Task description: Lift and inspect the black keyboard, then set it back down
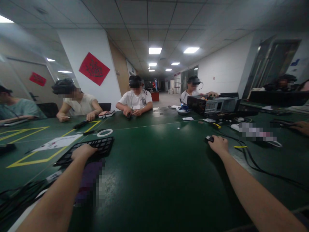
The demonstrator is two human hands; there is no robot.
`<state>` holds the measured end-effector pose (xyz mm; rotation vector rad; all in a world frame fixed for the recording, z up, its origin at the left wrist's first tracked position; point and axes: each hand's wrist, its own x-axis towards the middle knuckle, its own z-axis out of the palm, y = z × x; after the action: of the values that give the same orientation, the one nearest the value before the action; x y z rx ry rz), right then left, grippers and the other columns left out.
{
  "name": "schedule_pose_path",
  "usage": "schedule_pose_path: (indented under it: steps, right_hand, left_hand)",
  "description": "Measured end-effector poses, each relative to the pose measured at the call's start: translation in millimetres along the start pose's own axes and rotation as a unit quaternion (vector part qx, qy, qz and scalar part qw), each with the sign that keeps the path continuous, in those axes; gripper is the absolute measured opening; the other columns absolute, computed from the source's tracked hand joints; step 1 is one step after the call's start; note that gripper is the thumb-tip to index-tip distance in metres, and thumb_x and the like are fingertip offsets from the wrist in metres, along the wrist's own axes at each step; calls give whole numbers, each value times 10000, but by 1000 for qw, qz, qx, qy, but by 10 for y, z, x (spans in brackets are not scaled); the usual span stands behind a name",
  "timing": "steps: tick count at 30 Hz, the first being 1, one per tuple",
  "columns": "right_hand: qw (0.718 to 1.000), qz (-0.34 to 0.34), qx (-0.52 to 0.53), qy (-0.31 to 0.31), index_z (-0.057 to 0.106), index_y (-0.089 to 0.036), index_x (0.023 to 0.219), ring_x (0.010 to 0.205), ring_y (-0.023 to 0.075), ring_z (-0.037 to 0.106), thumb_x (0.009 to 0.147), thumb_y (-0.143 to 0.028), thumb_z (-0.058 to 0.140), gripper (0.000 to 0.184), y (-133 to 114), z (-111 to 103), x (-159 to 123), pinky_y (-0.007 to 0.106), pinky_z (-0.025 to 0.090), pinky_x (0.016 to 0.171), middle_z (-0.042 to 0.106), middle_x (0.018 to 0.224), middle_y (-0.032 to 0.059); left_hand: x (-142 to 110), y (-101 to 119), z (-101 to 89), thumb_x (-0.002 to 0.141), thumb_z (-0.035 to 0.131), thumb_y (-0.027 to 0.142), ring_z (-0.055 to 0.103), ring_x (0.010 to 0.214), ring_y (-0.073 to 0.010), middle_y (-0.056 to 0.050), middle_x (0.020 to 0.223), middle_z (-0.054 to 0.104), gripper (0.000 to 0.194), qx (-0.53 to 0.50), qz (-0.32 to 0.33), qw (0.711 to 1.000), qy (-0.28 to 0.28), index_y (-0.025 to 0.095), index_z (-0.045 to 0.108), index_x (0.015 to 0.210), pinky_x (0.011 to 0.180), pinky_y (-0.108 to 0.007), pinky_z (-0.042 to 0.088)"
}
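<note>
A flat black object with a grid like a keyboard or a compartment tray (106, 144) lies at the left on the green table. My left hand (84, 151) is over its middle, and the back of the hand hides most of the fingers. Further right, my right hand (219, 144) is closed around a small black connector with a metal end (209, 138), held at the tabletop. Below the gridded object lies a purple, blurred-out item (90, 180), partly behind my left forearm.
White tape roll (105, 132), printed sheet (58, 142) and yellow tape lines sit at the left. Black cables (251, 162), a yellow-handled tool (216, 126) and an open computer case (210, 104) are at the right. Several people wearing headsets sit around the green table (154, 180).
</note>
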<state>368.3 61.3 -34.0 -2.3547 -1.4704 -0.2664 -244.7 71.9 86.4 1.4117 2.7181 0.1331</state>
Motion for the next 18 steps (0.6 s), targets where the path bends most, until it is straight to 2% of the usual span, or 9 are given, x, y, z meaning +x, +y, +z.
schedule_pose_path:
  steps: [4, 7, 9, 10, 12, 13, 15, 18]
  right_hand:
    - [998, 9, 53, -13, 554, -157, 1084, 1029, 273, 495, 733, -331, 489, 397, -62, -66, 9, 388, 323, 865, 593, 1035, 144]
    - [980, 8, 196, -22, 554, -194, 1085, 1031, 253, 504, 713, -314, 515, 393, -285, -203, -52, 402, 321, 902, 601, 1056, 95]
    - [940, -36, 336, -39, 548, -207, 1088, 1025, 226, 511, 690, -291, 538, 406, -522, -325, -168, 387, 336, 915, 589, 1086, 66]
    - [906, -72, 412, -61, 539, -199, 1098, 1016, 211, 518, 685, -287, 546, 422, -654, -388, -250, 370, 354, 909, 578, 1103, 62]
    - [837, -137, 512, -134, 523, -200, 1122, 1031, 193, 509, 689, -279, 558, 442, -911, -504, -446, 357, 358, 920, 558, 1136, 54]
    - [812, -163, 535, -167, 522, -213, 1123, 1030, 192, 508, 693, -277, 563, 436, -1024, -551, -551, 365, 359, 921, 556, 1137, 46]
    - [771, -207, 560, -222, 513, -240, 1135, 1030, 192, 504, 705, -264, 568, 434, -1199, -615, -744, 381, 361, 920, 547, 1146, 33]
    - [722, -264, 584, -260, 510, -227, 1133, 1023, 193, 507, 716, -246, 574, 422, -1331, -635, -938, 378, 369, 916, 556, 1121, 41]
  left_hand:
    - [-50, 98, 1, 659, 489, 561, 542, 952, -362, -225, 1040, 578, 561, -33, 34, 999, 24, 62, 598, 889, 628, -341, 424]
    - [-193, 389, 45, 685, 468, 554, 565, 905, -347, -197, 958, 618, 517, -105, 97, 989, 43, 90, 625, 852, 638, -348, 424]
    - [-396, 681, 131, 701, 470, 527, 587, 860, -304, -147, 898, 642, 464, -197, 149, 967, 58, 125, 632, 866, 647, -335, 431]
    - [-534, 841, 194, 705, 477, 512, 596, 837, -275, -125, 880, 647, 446, -258, 175, 948, 62, 134, 625, 888, 645, -319, 439]
    - [-860, 1157, 351, 725, 475, 477, 609, 785, -222, -101, 862, 648, 426, -395, 234, 888, 31, 130, 592, 943, 627, -283, 455]
    - [-1034, 1299, 439, 728, 483, 459, 607, 784, -208, -101, 874, 642, 415, -440, 265, 858, 12, 128, 576, 960, 637, -276, 461]
    - [-1359, 1530, 618, 729, 517, 410, 597, 816, -198, -109, 918, 624, 379, -477, 321, 818, -9, 134, 546, 987, 666, -278, 470]
    - [-1688, 1721, 855, 768, 504, 352, 579, 871, -194, -110, 986, 587, 333, -474, 371, 798, -27, 167, 501, 1045, 707, -298, 472]
